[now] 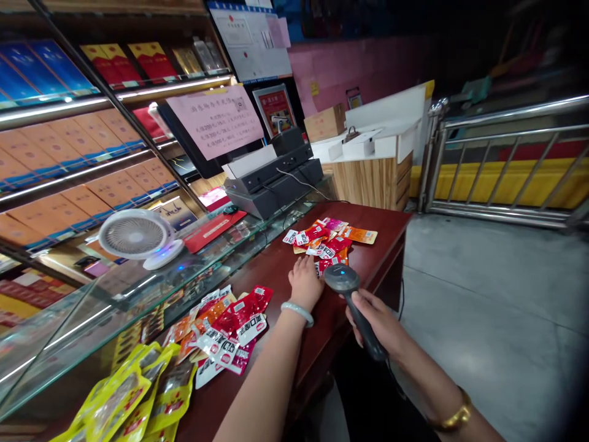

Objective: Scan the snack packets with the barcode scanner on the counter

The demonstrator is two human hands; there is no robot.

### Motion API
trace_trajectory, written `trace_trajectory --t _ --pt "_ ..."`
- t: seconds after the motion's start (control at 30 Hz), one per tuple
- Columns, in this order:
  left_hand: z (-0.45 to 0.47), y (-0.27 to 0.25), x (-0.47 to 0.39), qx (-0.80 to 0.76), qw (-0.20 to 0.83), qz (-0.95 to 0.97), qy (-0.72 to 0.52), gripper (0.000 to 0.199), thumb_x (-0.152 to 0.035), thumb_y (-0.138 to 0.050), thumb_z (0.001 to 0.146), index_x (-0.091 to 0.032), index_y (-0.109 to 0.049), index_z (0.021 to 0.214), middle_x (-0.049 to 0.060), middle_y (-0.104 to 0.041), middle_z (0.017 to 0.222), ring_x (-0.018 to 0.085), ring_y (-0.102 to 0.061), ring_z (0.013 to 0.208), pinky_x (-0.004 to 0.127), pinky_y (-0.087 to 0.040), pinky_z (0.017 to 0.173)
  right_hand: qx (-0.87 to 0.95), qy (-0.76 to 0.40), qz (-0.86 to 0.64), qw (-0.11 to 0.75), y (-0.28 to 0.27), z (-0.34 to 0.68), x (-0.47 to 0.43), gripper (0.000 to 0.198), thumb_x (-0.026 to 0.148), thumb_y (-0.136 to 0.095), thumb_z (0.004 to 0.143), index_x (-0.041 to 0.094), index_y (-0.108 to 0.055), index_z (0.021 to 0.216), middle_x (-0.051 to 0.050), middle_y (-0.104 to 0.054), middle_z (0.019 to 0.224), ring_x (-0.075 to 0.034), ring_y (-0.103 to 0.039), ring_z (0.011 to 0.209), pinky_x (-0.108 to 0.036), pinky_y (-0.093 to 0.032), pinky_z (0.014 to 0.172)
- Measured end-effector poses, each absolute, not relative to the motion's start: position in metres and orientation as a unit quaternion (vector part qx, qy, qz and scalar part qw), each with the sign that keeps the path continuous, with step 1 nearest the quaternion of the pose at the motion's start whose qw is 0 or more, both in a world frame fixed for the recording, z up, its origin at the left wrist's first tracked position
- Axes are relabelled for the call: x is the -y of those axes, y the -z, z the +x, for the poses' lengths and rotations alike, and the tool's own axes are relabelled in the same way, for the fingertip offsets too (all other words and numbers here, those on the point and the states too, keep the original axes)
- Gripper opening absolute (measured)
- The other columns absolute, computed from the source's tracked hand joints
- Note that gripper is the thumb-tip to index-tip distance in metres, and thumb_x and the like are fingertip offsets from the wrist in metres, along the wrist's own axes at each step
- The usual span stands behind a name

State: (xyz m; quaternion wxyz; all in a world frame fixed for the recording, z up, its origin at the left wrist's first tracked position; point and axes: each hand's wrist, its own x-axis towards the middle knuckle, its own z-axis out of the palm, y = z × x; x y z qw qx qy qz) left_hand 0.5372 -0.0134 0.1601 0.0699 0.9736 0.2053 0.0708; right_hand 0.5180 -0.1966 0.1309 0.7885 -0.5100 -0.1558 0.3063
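My right hand is wrapped round the handle of a dark barcode scanner, whose head is tilted over the table with a small blue light on top. Just left of it, my left hand reaches forward over the table, fingers spread and slightly bent, at the near edge of a pile of small snack packets. These are red, white and orange. Whether its fingertips touch a packet is hard to see. Closer to me lies a second pile of red, white and orange snack packets, beside several yellow snack bags.
A glass counter runs along the left, bearing a white fan and a red folder. Behind stand a monitor with a pink notice and a black cash-register unit. The dark red table ends at the right.
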Motion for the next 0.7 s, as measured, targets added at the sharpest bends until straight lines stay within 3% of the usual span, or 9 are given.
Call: trace_trajectory --t 0.13,0.3,0.7 --pt "0.546 -0.156 0.014 -0.191 0.063 0.979 -0.038 0.059 -0.046 -0.061 0.082 -0.022 -0.048 0.134 0.013 -0.046 0.146 0.028 -0.033 0.140 0.047 -0.032 0.108 0.121 -0.290 -0.519 0.795 -0.129 0.523 0.206 0.041 0.062 -0.054 0.086 0.021 -0.049 0.088 0.009 -0.054 0.057 -0.007 -0.049 0.033 -0.018 -0.040 0.033" --pt "0.527 -0.159 0.006 -0.198 0.047 0.974 -0.096 0.063 -0.060 -0.069 0.073 -0.017 -0.053 0.115 0.013 -0.062 0.116 0.029 -0.055 0.114 0.040 -0.040 0.095 0.119 -0.290 -0.513 0.799 -0.129 0.528 0.211 0.041 0.062 -0.053 0.087 0.021 -0.050 0.085 0.007 -0.055 0.058 -0.007 -0.051 0.035 -0.018 -0.040 0.034" --pt "0.494 -0.153 -0.003 -0.140 0.012 0.976 -0.164 0.040 -0.044 -0.069 0.080 -0.015 -0.055 0.103 0.009 -0.062 0.100 0.025 -0.056 0.098 0.037 -0.040 0.089 0.147 -0.313 -0.514 0.785 -0.141 0.509 0.197 0.046 0.064 -0.054 0.084 0.019 -0.055 0.094 0.008 -0.054 0.056 -0.008 -0.050 0.034 -0.018 -0.039 0.033"
